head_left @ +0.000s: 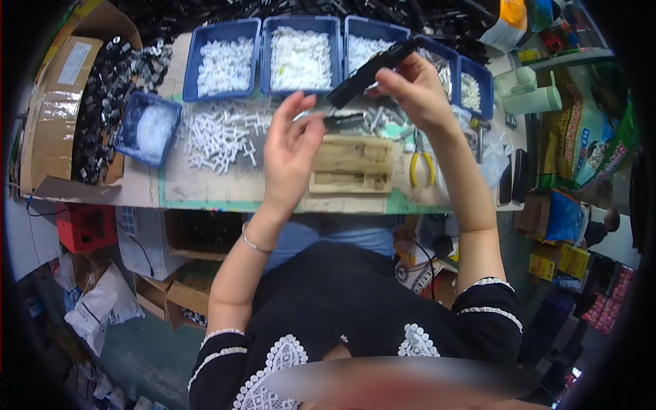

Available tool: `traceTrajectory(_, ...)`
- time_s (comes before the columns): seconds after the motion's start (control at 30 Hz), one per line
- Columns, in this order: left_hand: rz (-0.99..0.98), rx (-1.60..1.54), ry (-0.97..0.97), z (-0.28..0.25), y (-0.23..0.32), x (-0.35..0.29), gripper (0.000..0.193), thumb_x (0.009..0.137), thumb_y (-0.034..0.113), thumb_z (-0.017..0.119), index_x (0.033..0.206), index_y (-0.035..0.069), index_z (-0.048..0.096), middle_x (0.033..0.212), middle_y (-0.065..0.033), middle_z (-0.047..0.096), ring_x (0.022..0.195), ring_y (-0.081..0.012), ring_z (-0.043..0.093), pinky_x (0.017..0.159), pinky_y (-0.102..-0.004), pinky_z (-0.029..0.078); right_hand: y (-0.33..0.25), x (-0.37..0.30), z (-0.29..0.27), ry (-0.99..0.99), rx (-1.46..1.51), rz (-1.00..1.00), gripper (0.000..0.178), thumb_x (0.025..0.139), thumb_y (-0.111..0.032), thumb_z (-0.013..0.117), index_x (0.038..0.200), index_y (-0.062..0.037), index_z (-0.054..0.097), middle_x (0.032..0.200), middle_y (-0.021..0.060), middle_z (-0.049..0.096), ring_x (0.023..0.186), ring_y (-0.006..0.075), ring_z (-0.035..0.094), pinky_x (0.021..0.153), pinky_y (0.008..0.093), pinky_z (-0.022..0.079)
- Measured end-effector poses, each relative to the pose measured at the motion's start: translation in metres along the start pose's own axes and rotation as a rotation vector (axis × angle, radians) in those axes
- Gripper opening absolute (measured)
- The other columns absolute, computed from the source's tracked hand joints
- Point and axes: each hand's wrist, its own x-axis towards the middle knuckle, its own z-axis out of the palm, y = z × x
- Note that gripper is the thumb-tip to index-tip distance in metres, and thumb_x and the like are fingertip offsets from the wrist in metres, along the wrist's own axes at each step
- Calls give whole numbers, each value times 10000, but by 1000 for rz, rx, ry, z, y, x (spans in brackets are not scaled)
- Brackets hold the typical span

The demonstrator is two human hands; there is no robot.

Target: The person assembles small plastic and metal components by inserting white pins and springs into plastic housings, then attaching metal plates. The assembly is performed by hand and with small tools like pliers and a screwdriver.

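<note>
The right hand (418, 89) was closed around a long black part (369, 74), holding it between thumb and fingers. The part slanted above the far side of the worktable (225, 188), its far end up to the right and its near end down to the left, in front of the blue bins. The left hand (294, 140) was raised to the left of it, apart from the part, fingers bent toward the thumb; whether it gripped anything small could not be told. A small dark piece (345, 122) showed just right of its fingertips.

Below and between the hands lay a shallow wooden tray (342, 156), with yellow-handled pliers (429, 169) to its right. White branched pieces (217, 140) were heaped left of the left hand. Farther back stood the left blue bin (222, 96) and the middle blue bin (301, 91), both filled with white pieces. At the far left, a small blue basket (123, 149) stood near an open cardboard box (51, 126).
</note>
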Motion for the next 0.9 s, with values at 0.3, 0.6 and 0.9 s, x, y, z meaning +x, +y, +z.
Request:
traceTrajectory(0.3,526,1000,-448,-47,-11,-28,129,778,22,643,906,23,656,948,-97,641,884,-249,620,755,-319,485,35,-102,11,-37,-797,-26,137,733,-69,716,823,-11,630,884,59,599,872,174,568,765,280,440)
traceTrajectory(0.6,646,1403,-587,-62,-22,-57,270,777,143,644,1026,40,637,1151,-71,604,1110,-226,540,965,-392,374,50,-124,33,-100,-1456,-308,105,759,-127,646,778,-44,583,814,67,545,797,237,534,721,354,407)
traceTrajectory(0.9,797,1293,-5,-116,76,13,316,783,32,610,1097,5,590,1134,-161,583,1059,-305,548,920,-381,405,50,-119,49,-26,-1397,-131,205,764,-201,681,771,-41,553,739,116,509,695,305,524,624,397,414)
